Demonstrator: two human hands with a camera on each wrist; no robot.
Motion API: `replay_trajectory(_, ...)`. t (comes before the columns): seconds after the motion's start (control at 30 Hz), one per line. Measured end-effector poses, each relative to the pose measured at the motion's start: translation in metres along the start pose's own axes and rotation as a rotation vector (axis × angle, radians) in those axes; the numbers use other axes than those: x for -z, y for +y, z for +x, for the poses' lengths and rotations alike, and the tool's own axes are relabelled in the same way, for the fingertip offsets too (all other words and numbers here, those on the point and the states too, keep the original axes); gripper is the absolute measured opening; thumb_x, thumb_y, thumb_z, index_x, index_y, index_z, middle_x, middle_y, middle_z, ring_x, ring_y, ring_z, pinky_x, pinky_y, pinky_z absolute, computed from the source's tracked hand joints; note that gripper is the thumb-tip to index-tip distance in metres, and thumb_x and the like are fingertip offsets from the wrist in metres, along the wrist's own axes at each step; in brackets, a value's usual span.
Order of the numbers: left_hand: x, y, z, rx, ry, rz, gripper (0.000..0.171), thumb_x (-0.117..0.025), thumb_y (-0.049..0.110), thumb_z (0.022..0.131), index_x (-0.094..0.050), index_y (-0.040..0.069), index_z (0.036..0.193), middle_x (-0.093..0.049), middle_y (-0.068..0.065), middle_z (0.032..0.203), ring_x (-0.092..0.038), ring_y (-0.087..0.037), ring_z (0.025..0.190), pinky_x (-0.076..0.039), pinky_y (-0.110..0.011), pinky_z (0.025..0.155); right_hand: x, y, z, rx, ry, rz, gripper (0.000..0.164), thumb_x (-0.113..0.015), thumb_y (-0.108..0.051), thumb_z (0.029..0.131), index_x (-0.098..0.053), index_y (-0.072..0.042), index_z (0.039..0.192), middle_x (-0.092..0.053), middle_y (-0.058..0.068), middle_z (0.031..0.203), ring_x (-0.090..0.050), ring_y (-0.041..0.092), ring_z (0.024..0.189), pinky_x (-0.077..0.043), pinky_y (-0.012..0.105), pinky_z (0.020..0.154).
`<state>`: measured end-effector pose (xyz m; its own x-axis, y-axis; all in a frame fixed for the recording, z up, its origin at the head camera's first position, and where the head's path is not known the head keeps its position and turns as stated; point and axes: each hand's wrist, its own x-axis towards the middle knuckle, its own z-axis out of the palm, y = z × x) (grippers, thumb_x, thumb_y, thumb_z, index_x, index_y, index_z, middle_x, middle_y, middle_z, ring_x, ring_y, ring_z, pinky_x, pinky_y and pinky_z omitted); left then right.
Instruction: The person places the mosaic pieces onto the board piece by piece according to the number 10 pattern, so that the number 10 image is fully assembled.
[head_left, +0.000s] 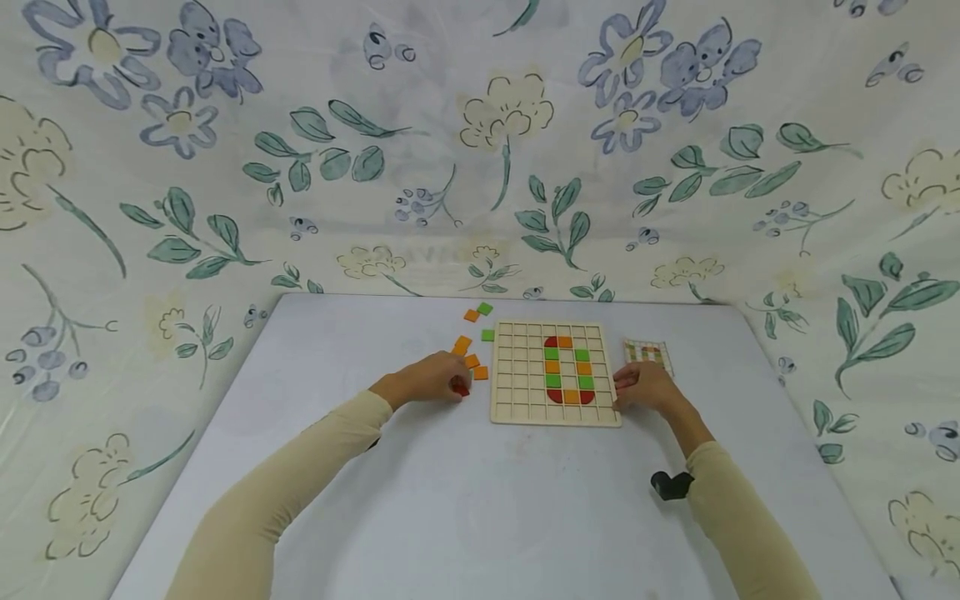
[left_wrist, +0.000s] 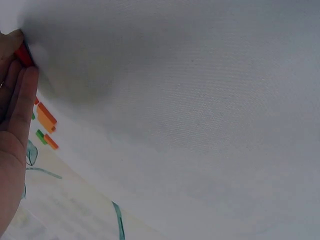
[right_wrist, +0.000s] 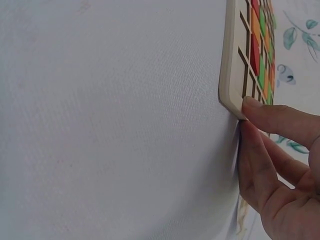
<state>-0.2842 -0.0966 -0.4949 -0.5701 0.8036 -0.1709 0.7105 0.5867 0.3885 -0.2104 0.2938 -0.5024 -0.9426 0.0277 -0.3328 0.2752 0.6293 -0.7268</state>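
A wooden grid board (head_left: pixel 517 408) lies on the white table, with red, orange and green tiles set in its cells as an upright oval ring. At the ring's upper right corner the cell shows bare wood. Left of the board, my left hand (head_left: pixel 431 379) pinches a red tile (left_wrist: pixel 24 55) between thumb and fingers, low over the table. My right hand (head_left: pixel 647 387) holds the board's near right corner. Its thumb (right_wrist: pixel 254 102) lies on the rim while the other fingers meet the side. Behind that hand is a small pattern card (head_left: pixel 647 350), partly covered.
Several loose orange tiles (head_left: pixel 481 372) lie between my left hand and the board. Farther back are green tiles (head_left: pixel 485 308) and another orange one. A floral cloth (head_left: pixel 450 183) rises behind the table's far edge.
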Motion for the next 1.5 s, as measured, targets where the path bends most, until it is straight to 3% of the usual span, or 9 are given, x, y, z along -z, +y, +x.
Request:
replay_trajectory(0.27,-0.001,0.004,0.009,-0.050,0.024,-0.017,0.013,-0.075,0.006,0.081,-0.071,0.007,0.094,-0.059,0.002,0.086,-0.053,-0.014,0.079,-0.047,-0.024,0.072,0.001,0.003,0.002,-0.023,0.017,-0.002,0.050,-0.084,-0.002,0.066,-0.064,0.003,0.111,-0.067,0.009,0.092,-0.061,0.021,0.082,-0.048,0.031,0.073)
replay_trajectory(0.43,0.002,0.008,0.024,-0.079,0.113,-0.032,0.017,-0.074,0.004,0.082,-0.070,0.006,0.098,-0.060,0.001,0.092,-0.054,-0.013,0.083,-0.048,-0.024,0.077,0.001,0.003,0.002,-0.012,0.011,-0.008,0.049,-0.085,-0.001,0.066,-0.064,0.004,0.110,-0.067,0.010,0.092,-0.061,0.021,0.082,-0.049,0.032,0.073)
replay_trajectory(0.67,0.007,0.026,0.074,-0.110,0.237,-0.077,0.016,-0.074,0.007,0.084,-0.069,0.005,0.099,-0.061,-0.002,0.098,-0.054,-0.015,0.088,-0.048,-0.025,0.080,0.004,0.005,0.003,0.002,0.022,-0.015,0.049,-0.085,-0.001,0.065,-0.064,0.004,0.110,-0.068,0.008,0.090,-0.061,0.020,0.080,-0.049,0.031,0.073)
replay_trajectory(0.83,0.009,0.043,0.115,-0.142,0.247,-0.113,0.015,-0.071,0.007,0.086,-0.069,0.005,0.100,-0.060,-0.004,0.099,-0.054,-0.017,0.087,-0.047,-0.025,0.080,0.004,0.006,0.006,0.013,0.017,-0.011,0.049,-0.084,-0.001,0.065,-0.065,0.004,0.110,-0.068,0.009,0.091,-0.062,0.020,0.081,-0.050,0.030,0.073)
replay_trajectory(0.97,0.006,0.054,0.142,-0.123,0.237,-0.115,0.013,-0.070,0.008,0.087,-0.069,0.006,0.099,-0.059,-0.003,0.097,-0.053,-0.016,0.086,-0.046,-0.023,0.079,0.003,0.007,0.009,0.003,0.019,-0.006,0.049,-0.085,0.000,0.064,-0.066,0.004,0.109,-0.069,0.009,0.090,-0.063,0.020,0.081,-0.051,0.030,0.073)
replay_trajectory(1.27,0.000,0.072,0.180,-0.046,0.210,-0.132,0.014,-0.070,0.009,0.088,-0.066,0.005,0.100,-0.057,-0.005,0.097,-0.050,-0.021,0.087,-0.045,-0.029,0.080,0.001,0.007,0.011,-0.002,0.032,-0.007,0.047,-0.085,0.002,0.064,-0.067,0.004,0.108,-0.069,0.008,0.089,-0.063,0.018,0.078,-0.052,0.030,0.072)
replay_trajectory(1.4,-0.006,0.074,0.195,-0.055,0.194,-0.090,0.013,-0.070,0.012,0.089,-0.067,0.005,0.100,-0.056,-0.004,0.096,-0.049,-0.019,0.087,-0.044,-0.027,0.080,0.000,0.006,0.010,-0.032,0.036,0.004,0.047,-0.084,0.004,0.064,-0.066,0.003,0.107,-0.069,0.008,0.089,-0.063,0.019,0.079,-0.051,0.030,0.072)
replay_trajectory(1.5,-0.008,0.077,0.203,-0.056,0.222,-0.045,0.011,-0.069,0.010,0.089,-0.066,0.004,0.097,-0.056,-0.005,0.093,-0.049,-0.020,0.084,-0.044,-0.028,0.078,0.001,0.005,0.011,-0.038,0.038,-0.003,0.047,-0.083,0.003,0.064,-0.066,0.002,0.107,-0.068,0.008,0.089,-0.062,0.020,0.079,-0.051,0.030,0.072)
